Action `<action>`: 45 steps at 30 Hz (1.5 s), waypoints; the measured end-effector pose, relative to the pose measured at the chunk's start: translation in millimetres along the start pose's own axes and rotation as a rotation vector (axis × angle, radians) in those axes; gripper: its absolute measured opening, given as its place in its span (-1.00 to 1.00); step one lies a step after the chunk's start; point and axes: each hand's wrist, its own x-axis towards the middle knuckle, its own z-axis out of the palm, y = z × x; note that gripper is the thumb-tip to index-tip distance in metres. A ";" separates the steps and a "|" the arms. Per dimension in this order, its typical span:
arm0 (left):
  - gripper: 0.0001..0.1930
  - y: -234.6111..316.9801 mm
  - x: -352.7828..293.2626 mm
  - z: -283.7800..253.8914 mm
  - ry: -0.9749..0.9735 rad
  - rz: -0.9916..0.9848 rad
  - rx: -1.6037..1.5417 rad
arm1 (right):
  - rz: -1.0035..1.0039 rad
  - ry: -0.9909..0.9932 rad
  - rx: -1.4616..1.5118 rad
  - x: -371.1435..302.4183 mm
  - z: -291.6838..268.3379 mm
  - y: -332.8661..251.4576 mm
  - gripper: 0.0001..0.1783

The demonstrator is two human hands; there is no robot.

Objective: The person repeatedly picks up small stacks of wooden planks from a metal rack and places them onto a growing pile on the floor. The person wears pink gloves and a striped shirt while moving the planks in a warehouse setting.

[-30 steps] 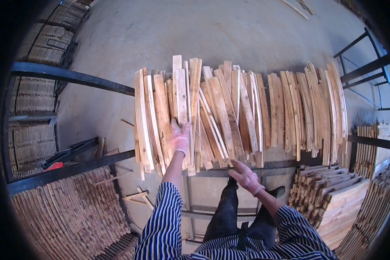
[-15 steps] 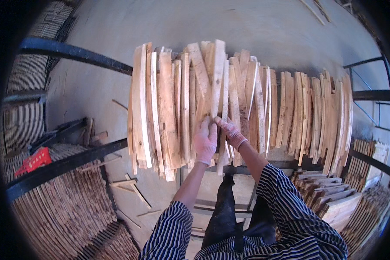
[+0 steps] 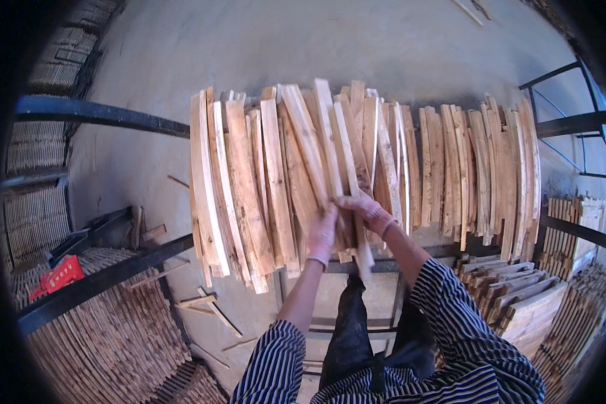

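A long row of rough wooden strips (image 3: 249, 195) lies side by side across a dark metal frame. Both my hands are gloved and work at the near part of the row's middle. My right hand (image 3: 367, 210) is closed around a narrow wooden strip (image 3: 347, 151), its fingertips pointing left across it. The strip's near end juts past its neighbours and leans to the right. Beside it, my left hand (image 3: 322, 236) touches the adjoining strips (image 3: 304, 135) with its fingers pointing away from me. Motion smears its fingers, so their grip is unclear.
Dark metal rails (image 3: 108, 116) cross at the left and right. Stacked wood (image 3: 108, 337) fills the lower left, with a red packet (image 3: 57, 275) near it. More boards (image 3: 512, 296) stand at the lower right. Loose offcuts (image 3: 209, 308) lie on the floor.
The strips between my hands have tilted, with their near ends now further right. My right hand has shifted slightly right and nearer. The whole view has moved a little.
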 end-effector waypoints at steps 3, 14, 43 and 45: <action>-0.33 -23.7 1.2 5.3 -0.247 0.156 0.022 | 0.047 -0.108 -0.118 -44.3 -23.4 -12.6 -0.10; -0.35 67.4 -137.4 46.0 -0.335 -0.261 -0.675 | -0.050 0.012 -0.514 -240.7 -47.5 20.9 -0.02; -0.39 295.0 -438.6 317.3 -0.945 1.499 0.285 | -0.662 1.233 -0.271 -746.1 -84.9 -93.3 -0.01; -0.34 311.9 -504.6 338.1 -1.247 1.052 -0.069 | -0.734 1.352 -0.244 -777.5 -89.3 -85.5 0.03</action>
